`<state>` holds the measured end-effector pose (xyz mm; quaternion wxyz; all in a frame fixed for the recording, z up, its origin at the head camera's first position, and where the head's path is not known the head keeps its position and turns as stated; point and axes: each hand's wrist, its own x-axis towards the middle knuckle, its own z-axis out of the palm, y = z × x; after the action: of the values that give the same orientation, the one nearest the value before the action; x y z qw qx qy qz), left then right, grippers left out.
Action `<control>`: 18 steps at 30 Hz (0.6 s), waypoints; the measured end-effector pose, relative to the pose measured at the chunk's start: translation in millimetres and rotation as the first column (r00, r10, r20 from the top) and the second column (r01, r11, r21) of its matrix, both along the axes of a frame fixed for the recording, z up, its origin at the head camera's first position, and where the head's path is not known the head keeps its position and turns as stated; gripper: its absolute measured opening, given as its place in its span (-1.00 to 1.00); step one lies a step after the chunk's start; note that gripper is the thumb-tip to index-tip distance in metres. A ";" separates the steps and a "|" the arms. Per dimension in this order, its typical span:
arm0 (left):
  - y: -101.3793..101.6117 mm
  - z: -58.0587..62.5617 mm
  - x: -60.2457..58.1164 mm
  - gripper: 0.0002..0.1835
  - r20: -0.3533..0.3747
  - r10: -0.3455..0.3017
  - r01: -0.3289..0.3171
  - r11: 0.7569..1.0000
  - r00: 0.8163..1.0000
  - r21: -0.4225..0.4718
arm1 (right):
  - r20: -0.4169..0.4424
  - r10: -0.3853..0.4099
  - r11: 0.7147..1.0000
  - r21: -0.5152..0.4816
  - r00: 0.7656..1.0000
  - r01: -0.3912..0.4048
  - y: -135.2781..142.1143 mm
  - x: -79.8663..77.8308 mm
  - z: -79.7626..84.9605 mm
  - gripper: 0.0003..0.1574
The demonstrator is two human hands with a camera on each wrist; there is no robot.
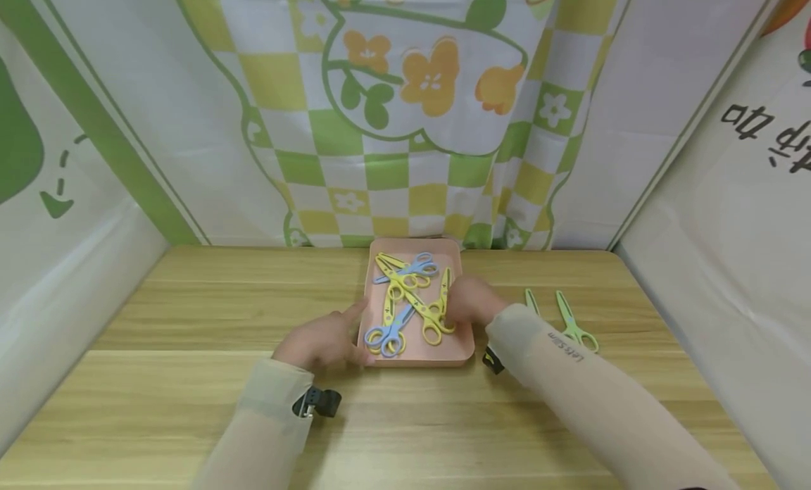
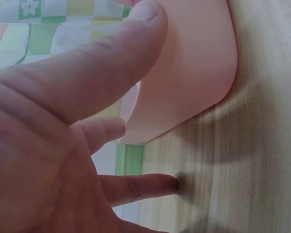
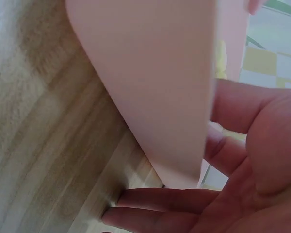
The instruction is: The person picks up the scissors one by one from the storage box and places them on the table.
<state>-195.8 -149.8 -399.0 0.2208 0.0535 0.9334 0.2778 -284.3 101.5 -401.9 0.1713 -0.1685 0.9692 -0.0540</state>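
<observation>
A shallow pink tray (image 1: 418,361) holds several yellow scissors (image 1: 433,329) and blue scissors (image 1: 391,338), lying across one another. My left hand (image 1: 323,341) is at the tray's near left corner with its fingers extended. In the left wrist view its thumb (image 2: 131,48) lies against the tray wall. My right hand (image 1: 470,300) reaches over the right rim, beside an upright-lying pair of yellow scissors. In the right wrist view its thumb and a finger go behind the wall, and two fingers (image 3: 160,204) stretch outside it. The tray wall hides the right fingertips, so any hold there cannot be seen.
On the wooden table (image 1: 190,307), right of the tray, lie green scissors (image 1: 573,328) and a second green pair (image 1: 531,300), partly covered by my right sleeve. A patterned curtain (image 1: 393,173) hangs behind the tray. White walls stand at both sides.
</observation>
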 end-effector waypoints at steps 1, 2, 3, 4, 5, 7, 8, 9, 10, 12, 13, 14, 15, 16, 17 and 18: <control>0.1 0.1 0.3 0.21 0.000 0.001 -0.001 1.000 1.000 -0.002 | -0.010 0.023 0.999 0.028 1.000 -0.023 -1.0 0.5 -0.1 -0.75; 0.1 0.2 0.4 0.21 0.000 0.003 -0.003 1.000 1.000 -0.002 | -0.016 0.042 0.998 0.056 0.999 -0.041 -1.7 0.9 -0.3 -0.75; 0.1 0.0 0.4 0.21 0.000 0.003 -0.003 1.000 1.000 -0.003 | -0.018 0.050 0.997 0.063 0.999 -0.049 -2.2 1.4 0.0 -0.74; 0.0 -0.2 0.5 0.21 0.001 0.005 -0.005 1.000 1.000 -0.001 | -0.015 0.044 0.998 0.051 0.999 -0.043 -2.2 2.1 -0.1 -0.73; 0.0 -0.4 0.5 0.21 0.001 0.004 -0.004 1.000 1.000 -0.001 | -0.011 0.040 0.999 0.037 0.999 -0.039 -1.7 2.6 0.4 -0.73; -0.2 -0.8 0.5 0.21 0.000 0.004 -0.004 1.000 1.000 0.001 | -0.004 0.045 0.999 0.020 0.999 -0.045 0.3 2.3 2.3 -0.71; -0.4 -1.3 0.4 0.21 -0.002 0.002 -0.002 1.000 1.000 0.000 | 0.004 0.043 0.999 0.007 0.999 -0.044 1.9 1.5 3.1 -0.69; -0.6 -1.5 0.3 0.21 -0.004 0.000 0.000 1.000 1.000 -0.001 | 0.012 0.046 0.999 -0.004 0.999 -0.046 3.7 0.3 3.9 -0.68; -0.7 -1.8 0.3 0.21 -0.008 -0.003 0.003 1.000 1.000 -0.001 | 0.015 0.056 0.998 -0.003 0.998 -0.056 5.6 -1.1 4.9 -0.66; -1.0 -2.3 0.2 0.21 -0.016 -0.012 0.011 1.000 1.000 -0.008 | 0.032 0.068 0.998 0.008 0.997 -0.068 9.0 -4.5 6.8 -0.65; -1.1 -2.7 -0.2 0.20 -0.018 -0.014 0.013 1.000 1.000 -0.010 | 0.043 0.069 0.998 0.009 0.997 -0.069 10.7 -6.4 7.6 -0.65; -1.1 -2.8 -0.2 0.20 -0.018 -0.014 0.014 1.000 1.000 -0.010 | 0.058 0.063 0.998 -0.001 0.996 -0.063 12.2 -8.2 8.3 -0.65; -1.0 -2.7 -0.1 0.20 -0.018 -0.013 0.013 1.000 1.000 -0.011 | 0.071 0.063 0.998 -0.011 0.995 -0.063 13.7 -9.9 9.1 -0.64; -1.0 -2.8 -0.3 0.20 -0.017 -0.012 0.012 1.000 1.000 -0.011 | 0.077 0.070 0.997 -0.019 0.995 -0.069 15.0 -11.5 9.7 -0.64; -0.9 -2.8 -0.5 0.20 -0.014 -0.010 0.010 1.000 1.000 -0.011 | 0.088 0.073 0.997 -0.032 0.993 -0.071 16.3 -12.9 10.1 -0.64; -0.6 -2.4 -0.6 0.19 -0.012 -0.008 0.008 1.000 1.000 -0.009 | 0.090 0.088 0.996 -0.040 0.992 -0.085 17.5 -14.2 10.8 -0.65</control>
<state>-196.4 -150.5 -401.4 0.2167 0.0576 0.9357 0.2723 -298.4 119.0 -391.1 0.2146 -0.2108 0.9510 -0.0718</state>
